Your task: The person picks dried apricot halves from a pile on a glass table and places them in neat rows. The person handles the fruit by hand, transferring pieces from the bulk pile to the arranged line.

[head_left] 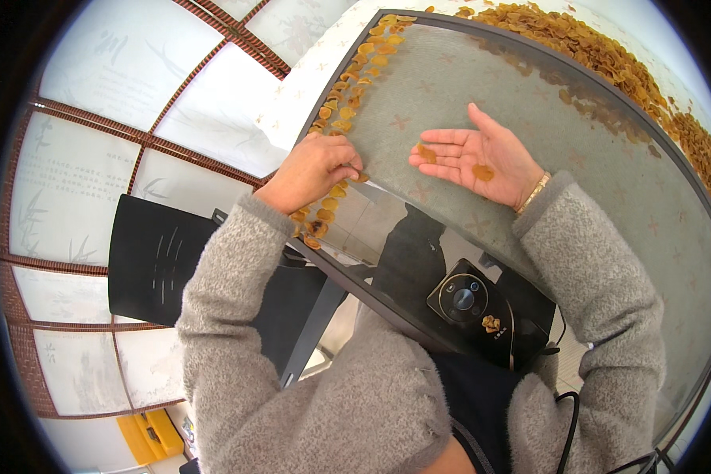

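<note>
My left hand (317, 171) pinches a thin amber dried slice (362, 177) over the left side of a dark-framed, see-through panel (442, 87). Beneath and around that hand, similar slices (344, 114) lie in narrow rows along the panel's left edge; the hand hides part of them. My right hand (494, 162) is held palm up above the panel, its fingers stretched out. One loose slice (426, 153) rests on its fingers and another slice (483, 172) on the palm.
A large heap of amber slices (584, 47) lies beyond the panel's far edge, on a pale cloth. Toward me, a dark phone (462, 296) with a round camera ring appears on the panel, near a black cable (561, 332). A black chair (162, 261) stands left, before paper-panelled screens (71, 182).
</note>
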`<state>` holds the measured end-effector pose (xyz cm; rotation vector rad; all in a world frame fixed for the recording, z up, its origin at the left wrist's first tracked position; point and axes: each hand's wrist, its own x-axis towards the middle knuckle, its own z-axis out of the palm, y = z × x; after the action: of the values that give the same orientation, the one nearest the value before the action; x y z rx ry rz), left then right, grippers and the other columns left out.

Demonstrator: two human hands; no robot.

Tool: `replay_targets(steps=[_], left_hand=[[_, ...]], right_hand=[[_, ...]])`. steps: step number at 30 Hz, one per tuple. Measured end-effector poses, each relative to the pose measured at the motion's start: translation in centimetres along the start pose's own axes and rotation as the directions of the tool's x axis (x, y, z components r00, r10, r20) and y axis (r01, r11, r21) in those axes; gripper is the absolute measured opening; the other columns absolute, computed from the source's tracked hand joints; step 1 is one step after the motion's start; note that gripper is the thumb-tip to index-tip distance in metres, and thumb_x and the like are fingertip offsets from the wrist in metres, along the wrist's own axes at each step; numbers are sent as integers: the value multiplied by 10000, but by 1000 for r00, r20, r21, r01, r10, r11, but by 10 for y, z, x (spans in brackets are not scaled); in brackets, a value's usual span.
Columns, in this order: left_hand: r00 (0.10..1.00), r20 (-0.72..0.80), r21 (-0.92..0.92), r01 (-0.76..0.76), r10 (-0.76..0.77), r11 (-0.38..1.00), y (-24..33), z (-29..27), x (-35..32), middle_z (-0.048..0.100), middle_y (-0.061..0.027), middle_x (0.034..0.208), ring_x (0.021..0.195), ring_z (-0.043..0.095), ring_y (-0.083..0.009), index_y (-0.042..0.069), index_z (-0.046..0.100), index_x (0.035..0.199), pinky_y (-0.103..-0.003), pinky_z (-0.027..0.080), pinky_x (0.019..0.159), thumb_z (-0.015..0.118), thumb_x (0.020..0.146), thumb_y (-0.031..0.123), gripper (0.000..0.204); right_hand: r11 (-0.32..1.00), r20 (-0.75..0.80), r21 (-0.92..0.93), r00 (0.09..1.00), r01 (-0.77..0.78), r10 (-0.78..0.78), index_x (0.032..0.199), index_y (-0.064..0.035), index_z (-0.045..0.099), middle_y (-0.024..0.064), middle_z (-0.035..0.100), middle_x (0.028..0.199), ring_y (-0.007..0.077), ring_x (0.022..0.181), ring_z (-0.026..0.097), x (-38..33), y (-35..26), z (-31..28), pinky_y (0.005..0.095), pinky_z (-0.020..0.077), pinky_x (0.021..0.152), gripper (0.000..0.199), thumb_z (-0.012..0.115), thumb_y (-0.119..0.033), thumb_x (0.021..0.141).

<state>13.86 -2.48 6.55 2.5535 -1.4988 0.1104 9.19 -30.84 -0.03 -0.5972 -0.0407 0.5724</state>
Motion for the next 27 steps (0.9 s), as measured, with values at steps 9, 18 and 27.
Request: replay_targets(steps=[9,18,27], left_hand=[[994,60,-17,91,-90,996,-9,-2,3,662,-30,777,790,629,-243,82,678,784,-373,451,799,715,797,80,39],[994,87,9,68,-68,998,-16,-2,-5,657,-28,776,807,624,-242,82,680,785,-371,452,811,715,798,76,38],[997,61,50,45,-48,998,-20,2,-8,655,-44,772,787,631,-247,62,662,781,-375,477,799,741,772,44,81]], right_hand=[[999,12,-40,1000,12,-12,1320,178,386,353,479,1302,432,1253,529,1,1,-4,439,475,1072,751,177,-497,1065],[1000,7,-14,1000,1,-1,1297,176,407,352,493,1286,424,1252,533,1,0,-1,441,476,1071,744,179,-493,1066],[1000,12,-24,1000,6,-5,1280,164,429,333,505,1281,422,1239,543,2,1,-3,440,480,1068,734,189,-495,1066]])
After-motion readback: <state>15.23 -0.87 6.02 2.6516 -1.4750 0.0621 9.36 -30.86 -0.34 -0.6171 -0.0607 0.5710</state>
